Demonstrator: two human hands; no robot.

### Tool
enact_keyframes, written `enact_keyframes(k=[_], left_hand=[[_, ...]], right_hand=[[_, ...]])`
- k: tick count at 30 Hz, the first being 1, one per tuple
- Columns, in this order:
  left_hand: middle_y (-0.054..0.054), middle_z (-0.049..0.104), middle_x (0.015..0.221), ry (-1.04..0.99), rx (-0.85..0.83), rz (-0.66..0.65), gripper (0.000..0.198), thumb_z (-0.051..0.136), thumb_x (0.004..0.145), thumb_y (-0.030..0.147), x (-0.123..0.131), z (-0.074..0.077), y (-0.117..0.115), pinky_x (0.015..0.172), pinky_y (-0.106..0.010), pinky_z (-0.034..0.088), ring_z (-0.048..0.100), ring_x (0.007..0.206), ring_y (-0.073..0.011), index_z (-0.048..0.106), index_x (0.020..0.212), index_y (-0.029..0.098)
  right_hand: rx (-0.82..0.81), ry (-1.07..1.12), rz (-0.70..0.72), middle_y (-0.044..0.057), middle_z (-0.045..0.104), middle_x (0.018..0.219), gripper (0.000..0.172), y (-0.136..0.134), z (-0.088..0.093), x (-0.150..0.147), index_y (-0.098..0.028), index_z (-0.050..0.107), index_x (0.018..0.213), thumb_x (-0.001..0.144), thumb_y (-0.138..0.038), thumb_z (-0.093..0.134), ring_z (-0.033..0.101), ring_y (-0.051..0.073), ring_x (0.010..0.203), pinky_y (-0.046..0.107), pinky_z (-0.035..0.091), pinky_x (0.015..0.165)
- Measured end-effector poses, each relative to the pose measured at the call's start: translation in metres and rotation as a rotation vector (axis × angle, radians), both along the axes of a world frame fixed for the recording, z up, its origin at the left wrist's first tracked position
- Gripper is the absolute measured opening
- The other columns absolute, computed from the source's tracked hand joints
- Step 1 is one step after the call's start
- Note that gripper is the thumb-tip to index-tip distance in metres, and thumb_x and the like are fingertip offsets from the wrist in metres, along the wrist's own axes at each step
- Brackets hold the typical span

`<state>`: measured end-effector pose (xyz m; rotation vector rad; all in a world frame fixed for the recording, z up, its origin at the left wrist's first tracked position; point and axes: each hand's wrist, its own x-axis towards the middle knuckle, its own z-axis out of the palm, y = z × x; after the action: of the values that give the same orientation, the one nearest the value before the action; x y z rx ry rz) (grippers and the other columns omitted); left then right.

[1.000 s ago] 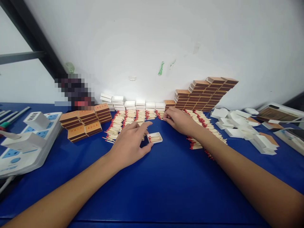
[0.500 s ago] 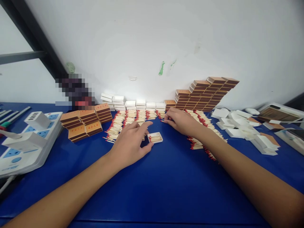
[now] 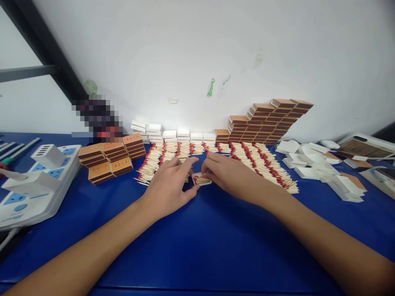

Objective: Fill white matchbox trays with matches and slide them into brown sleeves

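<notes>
A small white matchbox tray [image 3: 206, 183] with red-headed matches [image 3: 200, 179] in it lies on the blue table. My left hand [image 3: 169, 185] steadies its left end, the thumb at the near corner and a finger at the far side; the index finger is lifted off. Over the tray's right part, my right hand [image 3: 220, 170] has its fingertips pinched together on a few matches, partly hidden by the fingers. Rows of loose matches [image 3: 247, 154] spread behind and on both sides of the hands.
Filled-looking matchboxes [image 3: 262, 123] rise in a stepped stack against the wall, with more matchboxes [image 3: 112, 156] at left. White trays [image 3: 169, 135] line the wall; a pile of trays [image 3: 321, 164] lies right. A power strip [image 3: 58, 193] stands at the left edge.
My right hand has come left and nearer from the match rows to the tray, bringing matches over it. My left hand and the tray have stayed in place.
</notes>
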<state>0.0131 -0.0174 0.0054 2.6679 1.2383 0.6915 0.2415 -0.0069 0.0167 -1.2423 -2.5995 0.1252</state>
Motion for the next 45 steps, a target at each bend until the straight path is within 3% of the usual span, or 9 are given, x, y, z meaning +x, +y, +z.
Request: enact_keyframes(k=[4, 9, 14, 22, 30, 35, 45], left_hand=[[-0.006, 0.078, 0.104, 0.008, 0.017, 0.005, 0.060, 0.074, 0.092, 0.031, 0.000, 0.000, 0.000, 0.099, -0.047, 0.052, 0.064, 0.111, -0.0309, 0.050, 0.146, 0.020], [-0.004, 0.079, 0.108, 0.004, 0.000, -0.028, 0.063, 0.074, 0.092, 0.030, -0.001, -0.001, 0.001, 0.100, -0.048, 0.051, 0.064, 0.111, -0.0300, 0.047, 0.147, 0.022], [-0.003, 0.078, 0.112, -0.021, 0.003, -0.032, 0.060, 0.073, 0.092, 0.029, -0.001, -0.001, 0.000, 0.100, -0.049, 0.051, 0.063, 0.112, -0.0298, 0.047, 0.146, 0.024], [-0.004, 0.078, 0.109, 0.012, 0.001, -0.032, 0.060, 0.071, 0.093, 0.031, -0.001, -0.003, -0.001, 0.100, -0.050, 0.051, 0.061, 0.108, -0.0303, 0.046, 0.148, 0.022], [-0.002, 0.079, 0.112, -0.018, -0.001, -0.039, 0.062, 0.072, 0.092, 0.028, -0.002, -0.002, 0.000, 0.100, -0.049, 0.051, 0.062, 0.110, -0.0295, 0.045, 0.147, 0.024], [-0.003, 0.079, 0.111, -0.013, 0.001, -0.032, 0.060, 0.072, 0.092, 0.028, -0.002, 0.000, 0.001, 0.099, -0.048, 0.051, 0.063, 0.112, -0.0301, 0.046, 0.146, 0.024], [-0.004, 0.079, 0.109, -0.020, -0.019, -0.013, 0.061, 0.072, 0.092, 0.028, -0.001, 0.001, 0.001, 0.101, -0.050, 0.051, 0.063, 0.115, -0.0312, 0.046, 0.147, 0.024]], right_hand=[[-0.046, 0.045, 0.021, 0.008, 0.064, 0.105, 0.008, 0.000, -0.004, -0.005, -0.019, 0.064, 0.097, 0.103, -0.016, 0.058, 0.063, 0.020, 0.088, 0.032, 0.046, 0.075], [-0.044, 0.226, -0.058, 0.005, 0.064, 0.095, 0.010, 0.026, -0.005, 0.003, -0.021, 0.066, 0.096, 0.103, -0.024, 0.060, 0.061, 0.019, 0.085, 0.030, 0.044, 0.073], [0.030, 0.148, -0.113, 0.010, 0.066, 0.109, 0.024, 0.050, -0.018, 0.004, -0.021, 0.072, 0.119, 0.104, -0.018, 0.053, 0.064, 0.024, 0.101, 0.035, 0.047, 0.086], [0.046, 0.094, -0.159, 0.012, 0.068, 0.116, 0.029, 0.054, -0.028, -0.002, -0.021, 0.071, 0.128, 0.105, -0.022, 0.053, 0.065, 0.027, 0.106, 0.037, 0.047, 0.087], [0.007, 0.194, -0.174, 0.007, 0.067, 0.096, 0.009, 0.059, -0.029, -0.002, -0.019, 0.069, 0.098, 0.100, -0.019, 0.060, 0.060, 0.021, 0.085, 0.031, 0.041, 0.074], [-0.040, 0.137, -0.211, 0.007, 0.065, 0.096, 0.010, 0.056, -0.024, 0.000, -0.019, 0.063, 0.095, 0.102, -0.020, 0.056, 0.058, 0.022, 0.088, 0.033, 0.041, 0.075], [-0.048, 0.137, -0.022, 0.007, 0.067, 0.102, 0.013, 0.010, -0.005, 0.012, -0.022, 0.062, 0.098, 0.106, -0.023, 0.052, 0.062, 0.022, 0.090, 0.033, 0.045, 0.076]])
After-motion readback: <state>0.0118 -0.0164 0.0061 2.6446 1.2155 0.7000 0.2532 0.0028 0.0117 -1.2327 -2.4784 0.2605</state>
